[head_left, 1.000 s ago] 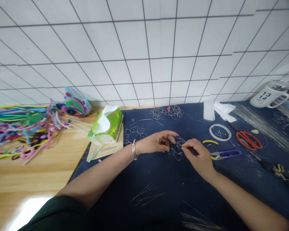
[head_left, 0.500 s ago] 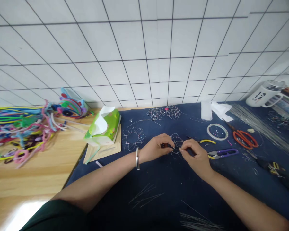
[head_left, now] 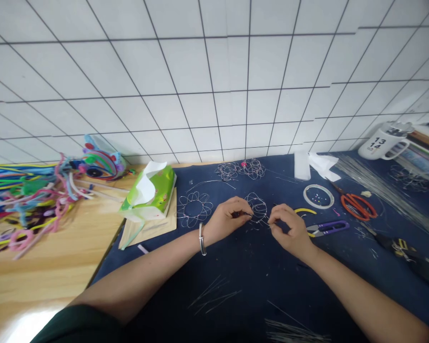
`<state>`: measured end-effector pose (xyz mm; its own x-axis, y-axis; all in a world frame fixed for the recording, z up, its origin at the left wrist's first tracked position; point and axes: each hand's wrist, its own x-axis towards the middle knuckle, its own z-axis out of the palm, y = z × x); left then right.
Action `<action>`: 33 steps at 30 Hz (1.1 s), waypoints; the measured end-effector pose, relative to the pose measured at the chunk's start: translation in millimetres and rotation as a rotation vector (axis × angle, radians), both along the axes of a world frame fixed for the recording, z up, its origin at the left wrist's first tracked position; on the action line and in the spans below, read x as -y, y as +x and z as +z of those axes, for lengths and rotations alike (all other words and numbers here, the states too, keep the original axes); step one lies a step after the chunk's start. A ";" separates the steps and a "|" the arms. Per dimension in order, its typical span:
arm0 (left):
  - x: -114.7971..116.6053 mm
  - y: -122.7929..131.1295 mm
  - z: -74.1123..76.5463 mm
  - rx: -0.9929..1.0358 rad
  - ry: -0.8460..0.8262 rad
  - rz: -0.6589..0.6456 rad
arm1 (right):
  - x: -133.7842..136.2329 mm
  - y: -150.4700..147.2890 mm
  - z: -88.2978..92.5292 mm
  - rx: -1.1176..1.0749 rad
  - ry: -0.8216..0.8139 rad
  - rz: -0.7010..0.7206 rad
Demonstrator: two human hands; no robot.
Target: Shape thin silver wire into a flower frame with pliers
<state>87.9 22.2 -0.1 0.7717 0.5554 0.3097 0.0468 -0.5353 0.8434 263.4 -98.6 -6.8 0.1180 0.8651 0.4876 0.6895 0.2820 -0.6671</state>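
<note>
Between my two hands is a round piece of thin looped wire (head_left: 258,207), shaped like a flower. My left hand (head_left: 231,218), with a silver bangle at the wrist, pinches its left edge between thumb and fingertips. On the other side, my right hand (head_left: 289,229) has thumb and forefinger closed together at a thin wire end by the piece's right edge. A flat wire flower (head_left: 194,209) with several petal loops lies left of my left hand. Behind the hands rest coiled wire flowers (head_left: 240,169) with a small red spot.
To the right lie purple-handled snips (head_left: 329,227), orange-handled scissors (head_left: 358,206), a white ring dish (head_left: 319,196) of beads and a white mug (head_left: 383,142). A green tissue pack (head_left: 153,193) and colourful pipe cleaners (head_left: 32,200) are leftward. Loose wires (head_left: 214,293) lie in front.
My hands have moved slightly apart, showing more of the wire piece between them. The whole view has shifted a little.
</note>
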 end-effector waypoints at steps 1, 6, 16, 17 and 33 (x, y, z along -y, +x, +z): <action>0.4 0.3 -0.7 -0.005 0.009 0.004 | 0.2 0.4 -0.1 0.016 -0.001 0.004; 3.2 1.4 -5.0 -0.029 0.073 -0.003 | 1.6 0.7 1.2 0.223 0.029 0.005; 13.0 0.3 -1.1 -0.076 0.262 -0.058 | 2.4 2.4 -9.2 0.579 0.086 0.038; 14.1 0.1 -0.8 -0.090 0.277 -0.064 | 2.7 2.0 -10.1 0.594 0.082 0.035; 17.0 0.1 -2.6 -0.071 0.300 -0.060 | 3.0 -2.8 -9.5 0.306 0.081 -0.008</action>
<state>88.0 5.2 -2.7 0.8259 0.4004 0.3970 0.0609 -0.7633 0.6432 260.6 -101.5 -16.3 -0.0380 0.8213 0.5692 0.8574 0.3193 -0.4035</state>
